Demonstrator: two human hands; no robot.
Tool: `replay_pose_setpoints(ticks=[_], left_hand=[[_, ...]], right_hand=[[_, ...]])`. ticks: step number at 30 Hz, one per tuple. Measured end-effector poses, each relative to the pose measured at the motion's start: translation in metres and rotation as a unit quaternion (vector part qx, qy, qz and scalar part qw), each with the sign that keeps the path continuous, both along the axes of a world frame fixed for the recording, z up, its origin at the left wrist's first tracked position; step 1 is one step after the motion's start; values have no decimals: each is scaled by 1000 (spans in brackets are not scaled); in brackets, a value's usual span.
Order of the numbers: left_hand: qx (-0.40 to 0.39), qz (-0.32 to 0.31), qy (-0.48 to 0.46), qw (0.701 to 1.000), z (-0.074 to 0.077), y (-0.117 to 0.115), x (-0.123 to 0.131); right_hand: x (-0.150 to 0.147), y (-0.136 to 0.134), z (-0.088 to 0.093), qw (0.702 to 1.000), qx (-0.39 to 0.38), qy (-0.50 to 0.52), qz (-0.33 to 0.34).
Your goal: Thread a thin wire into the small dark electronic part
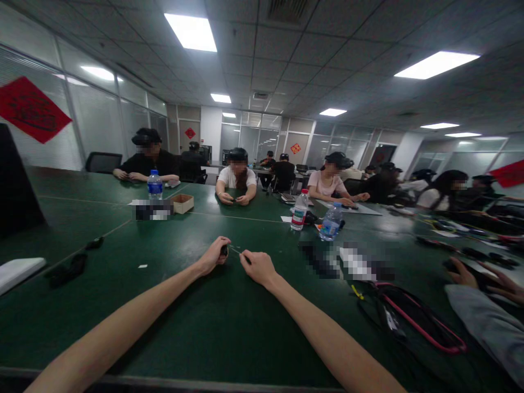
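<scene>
My left hand (213,256) is closed around a small dark object (224,251), most of it hidden by the fingers. My right hand (261,267) pinches what looks like a small screwdriver (236,250). Its thin metal shaft points left toward the dark object; whether the tip touches it is too small to tell. Both hands are just above the green table (221,322), close together, with the forearms reaching in from the near edge.
Bottles stand ahead: blue-capped (154,185), red-capped (300,210), another (331,222). A small open box (183,204) is ahead left. Black-and-red cables (421,322) lie right, near a neighbour's grey sleeve (483,327). A paper scrap (142,266) lies left. Several people sit around.
</scene>
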State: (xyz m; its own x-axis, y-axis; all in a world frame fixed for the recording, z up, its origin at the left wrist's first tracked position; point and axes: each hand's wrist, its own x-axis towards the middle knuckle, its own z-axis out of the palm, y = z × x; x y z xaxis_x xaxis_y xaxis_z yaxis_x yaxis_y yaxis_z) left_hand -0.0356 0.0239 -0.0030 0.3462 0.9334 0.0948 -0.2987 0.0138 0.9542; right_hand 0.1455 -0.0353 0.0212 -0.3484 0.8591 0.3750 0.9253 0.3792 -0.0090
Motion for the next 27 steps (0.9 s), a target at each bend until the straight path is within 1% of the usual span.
replay_pose_setpoints(ticks=[7,15,23,27], left_hand=[[-10,-10,-7,1000,4,-3,0],[18,15,-2,1000,4,-7,2],[12,16,10,1000,0,0,2],[10,-4,31,999,-2,1,2]], right_hand=[[-1,-1,-1,999,16,1,52],[0,-1,0,997,19,8,75],[1,-2,1,997,26,-1,72],[1,-2,-1,998,30,-10,60]])
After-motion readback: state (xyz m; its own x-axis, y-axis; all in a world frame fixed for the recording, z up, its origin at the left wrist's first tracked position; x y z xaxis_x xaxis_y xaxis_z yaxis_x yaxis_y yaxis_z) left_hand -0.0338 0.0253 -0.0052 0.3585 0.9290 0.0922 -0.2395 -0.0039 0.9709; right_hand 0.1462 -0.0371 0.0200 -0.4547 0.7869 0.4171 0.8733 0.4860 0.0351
